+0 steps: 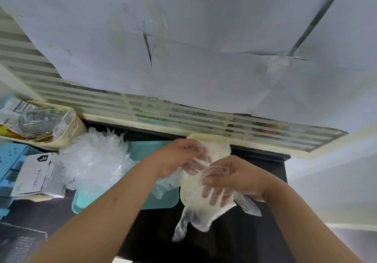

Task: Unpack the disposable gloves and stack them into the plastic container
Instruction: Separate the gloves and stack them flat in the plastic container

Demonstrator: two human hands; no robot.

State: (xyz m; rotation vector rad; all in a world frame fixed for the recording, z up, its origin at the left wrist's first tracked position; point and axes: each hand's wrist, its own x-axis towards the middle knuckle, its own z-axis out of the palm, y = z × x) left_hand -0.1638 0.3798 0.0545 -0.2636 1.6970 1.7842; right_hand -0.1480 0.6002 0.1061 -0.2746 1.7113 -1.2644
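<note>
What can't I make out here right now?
Head view: how many gloves lie in the plastic container, covered by the left hand, the right hand and the glove they hold.
Head view: print on the glove box, blurred and small.
Head view: left part of the basket, cut by the frame edge.

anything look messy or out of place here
Yes. The clear gloves held by the left hand and right hand are not lying flat in the cream container: their fingers trail out past its near rim. The spare pile on the teal tray is a crumpled heap, not a stack.
</note>
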